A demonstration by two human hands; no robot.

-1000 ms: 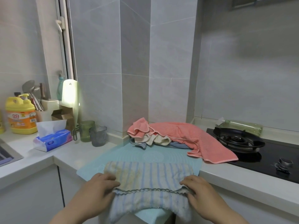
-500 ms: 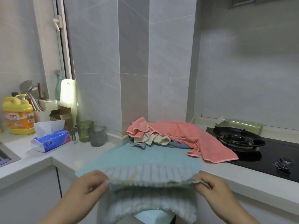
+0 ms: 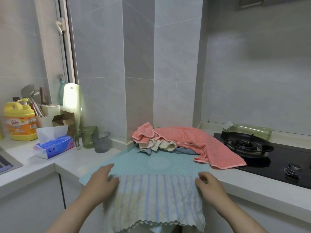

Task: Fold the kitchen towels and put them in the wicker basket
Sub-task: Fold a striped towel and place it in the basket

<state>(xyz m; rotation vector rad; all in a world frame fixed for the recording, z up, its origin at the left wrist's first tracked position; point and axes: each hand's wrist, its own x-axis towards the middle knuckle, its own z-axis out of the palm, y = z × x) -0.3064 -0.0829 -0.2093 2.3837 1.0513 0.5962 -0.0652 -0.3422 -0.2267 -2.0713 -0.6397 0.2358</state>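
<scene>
Two hands rest on a striped towel [image 3: 156, 199] spread on the blue mat [image 3: 159, 163], with its scalloped near hem hanging past the counter edge. Left hand [image 3: 102, 180]: straight fingers pressing the far left corner. Right hand [image 3: 210, 185]: fingers curled at the far right corner; whether they pinch the cloth is hidden. Behind, a pink towel [image 3: 193, 138] covers most of a cream cloth [image 3: 165, 146] and a blue cloth [image 3: 183, 150].

Now striped towel [image 3: 154, 195] lies turned over, scalloped hem hanging off counter [image 3: 252, 187] front edge; L hand [image 3: 102, 180] & R hand [image 3: 210, 185] are up at its far corners, on mat [image 3: 168, 162].
</scene>
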